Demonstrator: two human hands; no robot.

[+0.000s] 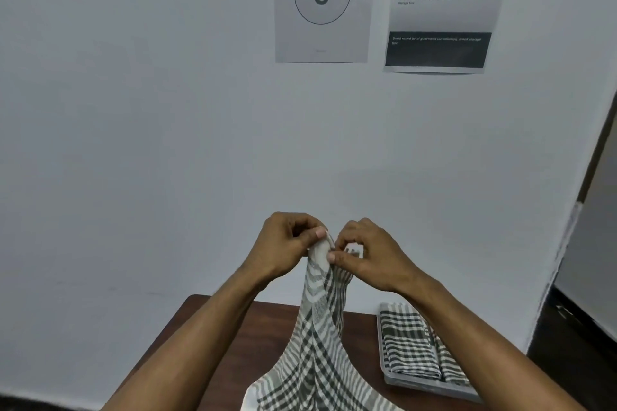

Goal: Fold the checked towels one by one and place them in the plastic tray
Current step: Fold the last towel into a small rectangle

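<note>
While held up: towel (322, 327) hangs bunched above the surface (267, 317), its lower part spreading toward the bottom edge.
Left hand (287, 247): grip pinches the towel's top edge.
Right hand (370, 257): grip pinches the same edge, just beside the left.
Tray (434, 389): on the surface at right, holding two folded towels (407, 344) side by side.
Wall: two sheets (322, 3) posted above.
</note>
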